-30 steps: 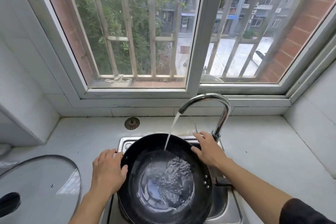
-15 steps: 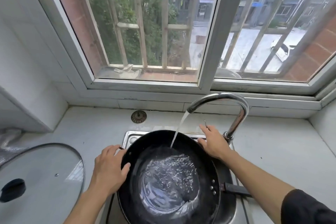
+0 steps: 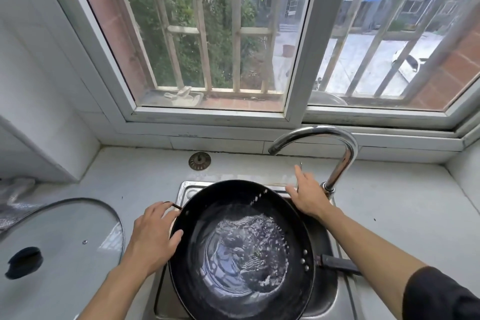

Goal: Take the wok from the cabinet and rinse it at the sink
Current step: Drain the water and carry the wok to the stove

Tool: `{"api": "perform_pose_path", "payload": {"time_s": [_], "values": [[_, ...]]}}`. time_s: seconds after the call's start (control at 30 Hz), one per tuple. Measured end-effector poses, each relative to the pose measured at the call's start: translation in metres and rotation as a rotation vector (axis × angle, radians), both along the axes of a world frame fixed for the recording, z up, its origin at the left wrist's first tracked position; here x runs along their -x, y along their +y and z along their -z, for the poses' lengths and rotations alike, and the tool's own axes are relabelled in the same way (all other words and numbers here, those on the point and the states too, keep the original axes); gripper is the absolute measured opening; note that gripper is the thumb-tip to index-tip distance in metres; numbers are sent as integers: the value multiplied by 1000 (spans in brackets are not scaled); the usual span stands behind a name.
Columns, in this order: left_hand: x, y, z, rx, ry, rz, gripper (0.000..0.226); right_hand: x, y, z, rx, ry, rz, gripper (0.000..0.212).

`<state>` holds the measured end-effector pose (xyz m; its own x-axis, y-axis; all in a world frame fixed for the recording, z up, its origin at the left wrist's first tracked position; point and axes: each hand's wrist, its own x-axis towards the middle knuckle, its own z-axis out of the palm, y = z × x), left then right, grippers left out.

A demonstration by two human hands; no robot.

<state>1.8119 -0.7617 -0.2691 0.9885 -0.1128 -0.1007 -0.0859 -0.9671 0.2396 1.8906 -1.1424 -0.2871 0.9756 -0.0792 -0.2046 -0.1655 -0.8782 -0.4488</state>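
The black wok sits in the steel sink, filling most of the basin, with rippling water pooled in its bottom and a few drops in the air above its far side. Its dark handle points right, passing under the person's right forearm. The left hand rests on the wok's left rim, thumb laid against the inside edge and the other fingers spread loosely over the outside; beyond them a thin wire loop on the rim shows. The right hand lies at the far right of the rim beside the tap base, fingers mostly straight and reaching toward the thin tap lever; whether the fingertips actually touch the lever I cannot tell, and the hand grips nothing visible. The curved chrome tap arches over the back of the sink, with no stream at its mouth. A round metal sink strainer lies on the pale counter behind the sink, apart from it. To the left on the counter lies a glass lid with a black knob. Behind everything, a white-framed window with bars looks onto trees and a street
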Motion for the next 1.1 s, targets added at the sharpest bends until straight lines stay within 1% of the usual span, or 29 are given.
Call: {"api": "perform_pose_path", "payload": {"time_s": [0.1,0.2,0.3,0.4,0.47,0.5,0.57,0.6,0.67,0.8,0.87,0.93,1.1], "values": [[2,5,-3,22,5,37,45,4,2,-6,-3,20,-11,75],[3,13,-8,6,30,85,46,17,-2,-14,-13,-16,-43,76],[1,16,-14,-30,50,138,48,41,-8,-18,-25,-79,-125,67],[-3,19,-21,-101,90,201,58,68,-17,-19,10,-69,-196,60],[-4,22,-25,-122,138,247,72,87,-25,-18,51,-3,-256,61],[-5,24,-26,-129,166,268,80,97,-28,-18,75,54,-291,65],[-5,27,-26,-162,193,298,91,116,-34,-15,135,193,-332,82],[-5,29,-26,-184,191,310,92,126,-36,-13,175,253,-334,90],[-8,33,-23,-216,171,330,89,143,-35,-6,223,301,-321,95],[-14,37,-18,-238,138,366,83,167,-25,7,225,273,-286,81],[-15,38,-13,-251,115,397,83,173,-25,9,293,295,-301,78],[-17,39,-10,-272,102,431,83,178,-26,11,367,312,-322,79],[-24,40,-12,-344,95,509,80,184,-27,20,350,258,-231,80]]}}
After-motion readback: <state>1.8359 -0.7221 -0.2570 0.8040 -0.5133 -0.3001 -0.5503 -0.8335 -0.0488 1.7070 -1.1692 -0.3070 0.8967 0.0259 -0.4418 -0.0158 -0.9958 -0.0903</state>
